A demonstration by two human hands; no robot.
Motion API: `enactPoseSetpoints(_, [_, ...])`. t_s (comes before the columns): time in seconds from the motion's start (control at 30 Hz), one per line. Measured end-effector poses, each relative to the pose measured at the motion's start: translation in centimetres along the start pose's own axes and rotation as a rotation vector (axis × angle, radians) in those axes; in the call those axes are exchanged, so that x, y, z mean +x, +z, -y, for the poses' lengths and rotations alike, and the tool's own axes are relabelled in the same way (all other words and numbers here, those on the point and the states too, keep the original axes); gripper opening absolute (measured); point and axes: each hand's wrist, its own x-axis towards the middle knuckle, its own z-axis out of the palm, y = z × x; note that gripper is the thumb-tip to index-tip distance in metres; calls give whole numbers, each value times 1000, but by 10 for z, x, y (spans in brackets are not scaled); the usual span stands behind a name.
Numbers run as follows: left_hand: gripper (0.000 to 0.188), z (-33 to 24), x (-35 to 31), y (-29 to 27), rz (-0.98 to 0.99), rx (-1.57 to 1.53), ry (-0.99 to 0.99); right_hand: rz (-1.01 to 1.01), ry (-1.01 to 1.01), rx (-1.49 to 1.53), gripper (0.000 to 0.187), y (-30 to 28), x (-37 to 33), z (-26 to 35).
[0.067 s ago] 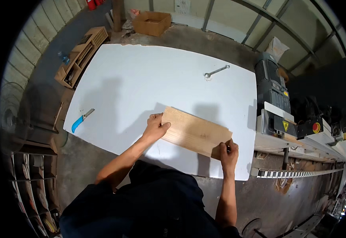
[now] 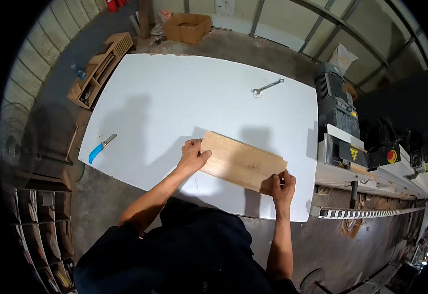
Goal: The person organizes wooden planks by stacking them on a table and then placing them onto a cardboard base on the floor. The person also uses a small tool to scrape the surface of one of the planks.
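Note:
A flat wooden plank (image 2: 241, 164) with light grain is held between my two hands, over the near right part of the white tabletop (image 2: 189, 93). My left hand (image 2: 193, 157) grips its left end, thumb on the upper face and fingers curled round the edge. At the right end, my right hand (image 2: 283, 186) pinches the short edge between thumb and fingers. The plank slants down from left to right. A second thin edge shows along its far side; whether it is another board I cannot tell. The undersides of the fingers are hidden.
A blue-handled knife (image 2: 100, 148) lies at the table's left, a metal wrench (image 2: 269, 87) at its far right. Beside the right edge stands a machine with a grey motor (image 2: 339, 100) and a red stop button (image 2: 391, 156). A cardboard box (image 2: 188, 29) sits on the floor beyond.

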Motion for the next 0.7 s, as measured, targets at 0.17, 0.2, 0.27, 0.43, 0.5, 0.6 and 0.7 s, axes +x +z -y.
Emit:
enactPoseSetpoints(0.17, [69,13,20,14,46,-203,-14,-143,34,62,50,25,2,-39])
enactPoseSetpoints(0.2, [70,20,21,10,174,-336,-102,18,327,275,54,19,5,-35])
enactPoseSetpoints(0.27, [70,18,20,4,189,-438,-107,81,361,453,51,15,5,-34])
enactPoseSetpoints(0.43, [55,-7,11,-7,198,-262,-45,72,430,780,43,11,-5,-62])
enactPoseSetpoints(0.5, [49,-7,9,-2,237,-329,-66,-80,458,781,42,7,-9,-91])
enactPoseSetpoints(0.6, [47,-24,7,-10,179,-308,-72,-251,202,472,43,13,-6,-51])
enactPoseSetpoints(0.7, [43,-26,4,-13,245,-370,-94,-10,-299,-46,58,36,-10,40])
